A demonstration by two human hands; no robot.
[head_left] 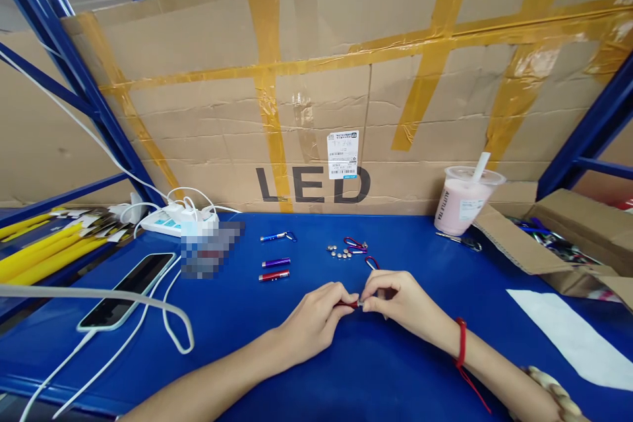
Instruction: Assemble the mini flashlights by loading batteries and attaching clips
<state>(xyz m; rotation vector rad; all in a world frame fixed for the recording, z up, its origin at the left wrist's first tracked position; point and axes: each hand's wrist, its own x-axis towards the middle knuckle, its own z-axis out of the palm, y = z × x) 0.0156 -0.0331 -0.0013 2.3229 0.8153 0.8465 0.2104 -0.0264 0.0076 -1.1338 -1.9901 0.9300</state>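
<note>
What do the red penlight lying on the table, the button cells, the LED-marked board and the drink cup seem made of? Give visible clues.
Red penlight: probably metal, glossy; bright highlights, silvery end, though coated plastic is possible.
Button cells: likely metal, silvery; small discs catch light.
LED-marked board: cardboard, matte brown; creases show.
Drink cup: apparently clear, smooth plastic; pink shows through it.

a pink drink (463, 206) stands before taped cardboard (212, 119), a phone (137, 281) lying near a power strip (159, 223).
</note>
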